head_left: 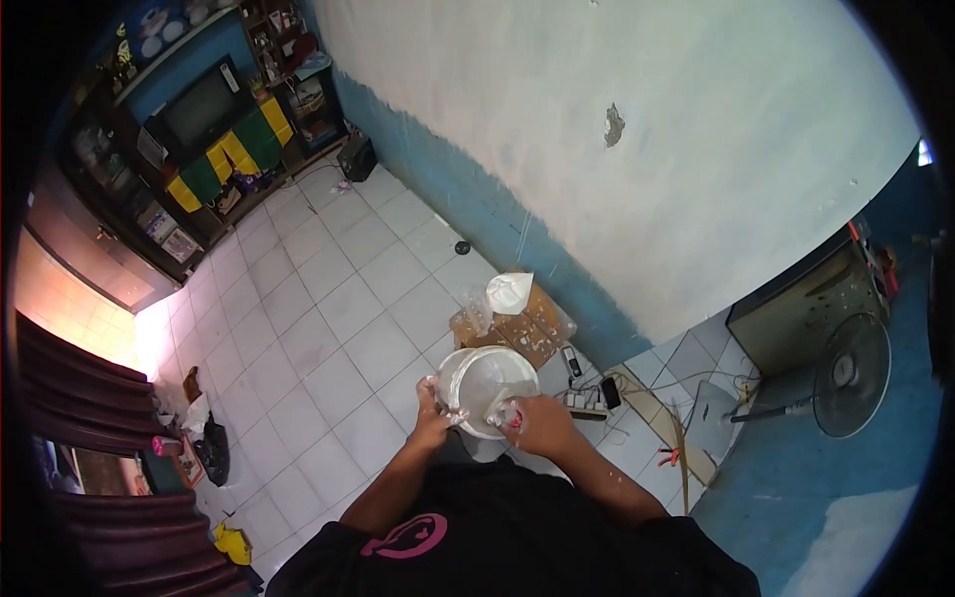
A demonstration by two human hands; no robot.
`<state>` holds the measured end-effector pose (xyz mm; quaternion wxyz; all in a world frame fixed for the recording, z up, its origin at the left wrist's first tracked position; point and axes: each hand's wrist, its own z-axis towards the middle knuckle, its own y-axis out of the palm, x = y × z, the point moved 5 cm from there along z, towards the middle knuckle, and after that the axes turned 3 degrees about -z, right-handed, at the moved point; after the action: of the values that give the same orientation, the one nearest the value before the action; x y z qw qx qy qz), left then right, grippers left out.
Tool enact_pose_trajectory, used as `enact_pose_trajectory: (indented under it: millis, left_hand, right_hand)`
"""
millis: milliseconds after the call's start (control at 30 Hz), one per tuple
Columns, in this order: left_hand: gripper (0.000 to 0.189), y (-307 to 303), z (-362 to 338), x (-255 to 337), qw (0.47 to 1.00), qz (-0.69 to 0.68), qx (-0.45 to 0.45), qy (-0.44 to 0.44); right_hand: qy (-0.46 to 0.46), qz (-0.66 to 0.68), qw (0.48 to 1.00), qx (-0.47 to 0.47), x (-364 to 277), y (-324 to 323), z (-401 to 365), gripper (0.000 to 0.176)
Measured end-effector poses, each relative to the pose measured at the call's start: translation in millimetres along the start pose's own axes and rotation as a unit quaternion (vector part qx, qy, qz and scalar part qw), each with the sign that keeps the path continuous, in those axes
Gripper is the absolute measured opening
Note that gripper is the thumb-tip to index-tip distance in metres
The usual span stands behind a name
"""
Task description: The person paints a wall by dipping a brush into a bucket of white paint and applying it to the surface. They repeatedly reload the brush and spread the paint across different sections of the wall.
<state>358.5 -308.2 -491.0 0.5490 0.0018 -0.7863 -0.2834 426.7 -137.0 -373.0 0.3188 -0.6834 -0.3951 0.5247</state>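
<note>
Gripping rim of white plastic bucket (pixel 497 350) with left hand (pixel 430 420), bucket between both sets of fingers, curled with right hand (pixel 538 424) around partly hidden red object (pixel 516 422), not identifiable, beyond fingertips, white bag (pixel 510 294) on brown cardboard (pixel 509 329)

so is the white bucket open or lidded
Open: no lid covers the white bucket, and its pale inside shows from above.

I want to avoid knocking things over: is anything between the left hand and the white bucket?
Nothing visible: the left hand holds the white bucket directly at its rim. The white bag is beyond the bucket's far side, out of that hand's way.
</note>
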Motion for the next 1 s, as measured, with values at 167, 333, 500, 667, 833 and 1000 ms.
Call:
enact_pose_trajectory:
  millis: [167,333,500,667,833,1000]
  left_hand:
    - [0.088,-7,23,20,0.996,-0.013,-0.057,0.066]
    - [0.090,-55,60,52,0.995,0.058,-0.044,0.066]
    - [0.091,-114,109,91,0.995,0.060,-0.051,0.065]
    - [0.089,-165,149,109,0.993,0.053,-0.073,0.071]
    - [0.095,-182,184,138,0.996,0.046,-0.070,0.022]
    - [0.101,-171,230,149,0.997,0.004,-0.070,-0.036]
  right_hand:
    - [-0.008,-0.018,1.000,0.012,-12,1,30,0.035]
    - [-0.013,-0.061,0.998,-0.010,-59,10,93,0.039]
    - [-0.010,-0.081,0.995,-0.057,-112,9,163,0.041]
    - [-0.027,-0.075,0.996,-0.037,-145,13,224,0.040]
    - [0.041,-0.020,0.999,-0.008,-161,11,259,0.035]
    - [0.055,-0.008,0.998,0.022,-149,-2,294,0.032]
